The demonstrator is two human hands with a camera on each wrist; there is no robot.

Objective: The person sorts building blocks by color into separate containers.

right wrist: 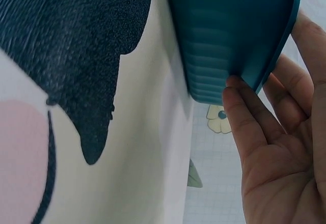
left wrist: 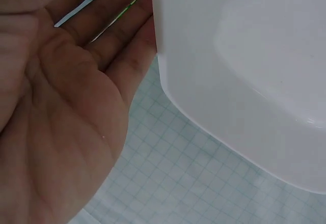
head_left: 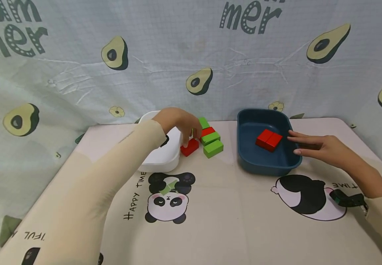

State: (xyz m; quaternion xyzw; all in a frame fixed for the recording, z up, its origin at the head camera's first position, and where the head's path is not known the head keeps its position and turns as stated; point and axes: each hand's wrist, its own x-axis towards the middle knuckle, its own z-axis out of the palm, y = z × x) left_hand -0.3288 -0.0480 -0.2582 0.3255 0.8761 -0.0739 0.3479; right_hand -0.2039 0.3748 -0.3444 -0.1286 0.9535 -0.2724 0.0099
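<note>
My left hand [head_left: 181,121] reaches over the white bin [head_left: 161,162] with its fingers pointing down at a red block [head_left: 191,148]. A fingertip overlaps the block's top; whether the fingers pinch it is hidden. Beside them lie several blocks, including a green block [head_left: 213,148], another green block [head_left: 210,138] and a red block [head_left: 208,131]. In the left wrist view the palm [left wrist: 76,112] is next to the white bin's wall. My right hand [head_left: 326,149] rests its nearly straight fingers against the right side of the dark blue bin [head_left: 260,167]. Two red blocks [head_left: 268,140] lie together inside it.
A pale printed cloth [head_left: 217,206] covers the table, with a panda picture [head_left: 167,202] in front of the white bin. Behind the bins hangs a grey-blue cloth [head_left: 164,66] with avocado prints. A small dark device [head_left: 346,198] is at the right wrist.
</note>
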